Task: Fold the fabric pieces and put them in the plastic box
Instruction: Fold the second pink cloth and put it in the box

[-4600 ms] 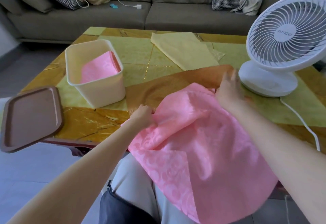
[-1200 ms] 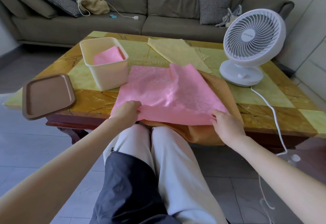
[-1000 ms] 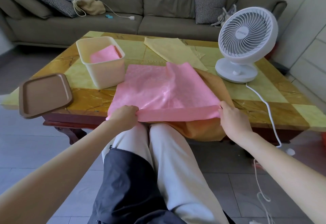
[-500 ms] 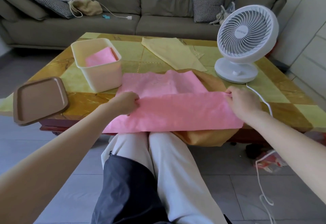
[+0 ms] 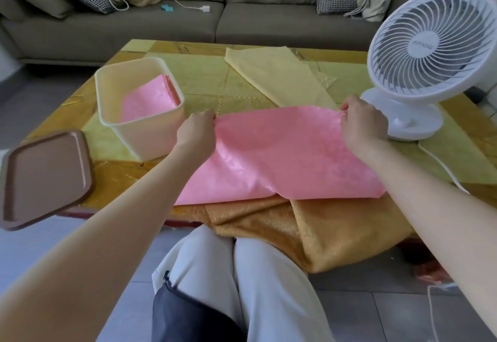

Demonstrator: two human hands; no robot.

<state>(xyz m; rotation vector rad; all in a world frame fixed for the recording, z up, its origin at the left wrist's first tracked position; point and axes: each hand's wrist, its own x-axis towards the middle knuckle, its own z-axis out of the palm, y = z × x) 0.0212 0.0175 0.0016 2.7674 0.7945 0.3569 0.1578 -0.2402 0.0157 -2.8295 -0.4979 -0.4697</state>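
left hand (image 5: 197, 131): pinched the pink cloth's (image 5: 282, 153) far corner, just right of the plastic box (image 5: 145, 137).
right hand (image 5: 361, 123): pinched the other far corner, farther right of the plastic box.
pink cloth: lay on the surface (image 5: 204, 83), right of the plastic box.
folded pink piece (image 5: 148, 99): sat inside the plastic box.

The pink patterned cloth (image 5: 279, 153) has a slight sheen; the orange-brown cloth (image 5: 309, 228) looks plusher. The cream plastic box (image 5: 150, 137) is matt, and the yellow-tiled table (image 5: 204, 77) is glossy.
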